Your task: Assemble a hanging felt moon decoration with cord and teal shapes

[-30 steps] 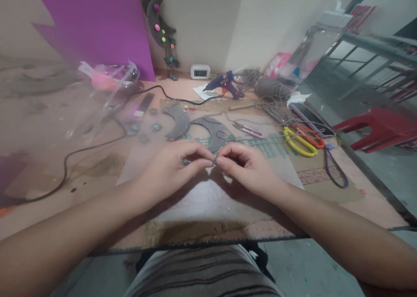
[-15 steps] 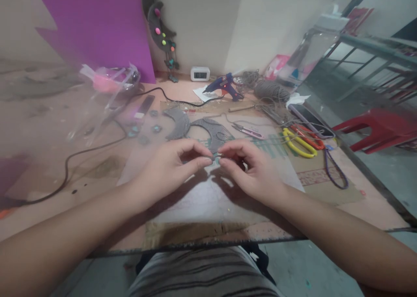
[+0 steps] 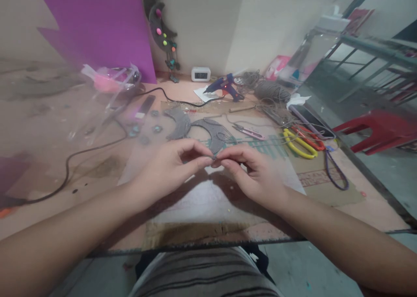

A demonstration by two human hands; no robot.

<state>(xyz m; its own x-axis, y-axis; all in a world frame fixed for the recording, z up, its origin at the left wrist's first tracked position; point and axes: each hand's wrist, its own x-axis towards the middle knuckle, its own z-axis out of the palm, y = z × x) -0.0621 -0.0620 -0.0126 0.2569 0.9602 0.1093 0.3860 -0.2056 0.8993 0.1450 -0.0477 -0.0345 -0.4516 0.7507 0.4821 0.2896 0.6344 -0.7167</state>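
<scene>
My left hand (image 3: 185,160) is closed, thumb and forefinger pinching a small grey strand-like piece (image 3: 214,157), mostly hidden by the fingertips. From the other side my right hand (image 3: 249,166) pinches the same piece, its fingertips touching those of the left. Both hands are above the white sheet (image 3: 208,201). Just beyond them lie two grey crescent shapes, the left crescent (image 3: 180,123) and the right crescent (image 3: 213,134), with a loop of thin grey yarn on the right one. Pink thread snips (image 3: 249,132) lie beyond my right hand.
A blue glue gun (image 3: 224,87) stands near a white clock (image 3: 201,74). Grey yarn (image 3: 272,90), yellow-handled scissors (image 3: 299,145) and a phone (image 3: 309,121) lie right. At left are small teal-and-grey pieces (image 3: 157,128), a black cable (image 3: 94,149) and a clear plastic bag (image 3: 110,86).
My right hand has moved slightly left, closing the small gap between the fingertips. The left hand stays almost in place.
</scene>
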